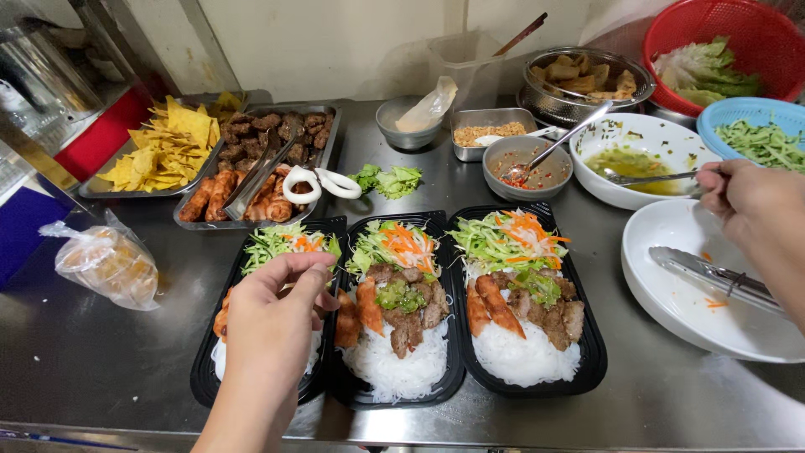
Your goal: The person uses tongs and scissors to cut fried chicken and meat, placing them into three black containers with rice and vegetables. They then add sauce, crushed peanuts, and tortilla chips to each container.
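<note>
Far left on the steel bench (109, 369) lies a tied plastic bag (107, 262). Next, the left hand (277, 323) hovers over the left black tray (210, 382), fingers curled in, fingertips bunched as if pinching; what they hold is hidden. Two filled trays, the middle tray (398, 306) and right tray (524, 294), sit alongside, touching. Far right, the right hand (746, 201) is closed around a spoon handle (650, 178) resting in the white bowl of green sauce (641, 134), above a white plate (671, 310) with tongs (713, 275).
</note>
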The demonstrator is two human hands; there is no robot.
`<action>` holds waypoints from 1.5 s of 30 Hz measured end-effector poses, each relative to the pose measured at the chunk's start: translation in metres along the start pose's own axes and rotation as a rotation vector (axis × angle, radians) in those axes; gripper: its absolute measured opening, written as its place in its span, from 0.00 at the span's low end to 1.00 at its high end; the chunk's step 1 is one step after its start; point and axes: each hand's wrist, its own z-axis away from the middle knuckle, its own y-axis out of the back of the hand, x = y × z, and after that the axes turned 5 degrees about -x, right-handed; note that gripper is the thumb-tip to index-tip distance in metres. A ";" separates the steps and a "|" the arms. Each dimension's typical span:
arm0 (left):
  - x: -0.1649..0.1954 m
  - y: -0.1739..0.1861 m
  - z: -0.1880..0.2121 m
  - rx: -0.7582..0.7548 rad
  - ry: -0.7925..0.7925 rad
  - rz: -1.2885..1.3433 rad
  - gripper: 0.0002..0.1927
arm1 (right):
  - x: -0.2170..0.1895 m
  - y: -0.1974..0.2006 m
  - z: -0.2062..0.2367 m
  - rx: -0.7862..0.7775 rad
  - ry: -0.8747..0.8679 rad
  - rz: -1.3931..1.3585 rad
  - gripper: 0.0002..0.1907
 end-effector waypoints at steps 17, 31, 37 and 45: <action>-0.033 0.080 -0.011 0.305 -0.165 0.006 0.09 | 0.005 0.008 0.015 -0.210 0.341 -0.156 0.04; -0.100 0.126 -0.019 0.457 0.069 -0.428 0.16 | 0.029 -0.212 0.351 -0.834 1.126 0.486 0.10; -0.086 0.132 -0.014 0.382 0.184 -0.344 0.18 | 0.028 -0.214 0.358 -0.827 1.388 0.541 0.10; -0.080 0.141 -0.017 0.403 0.130 -0.375 0.17 | 0.030 -0.200 0.365 -0.792 1.338 0.577 0.11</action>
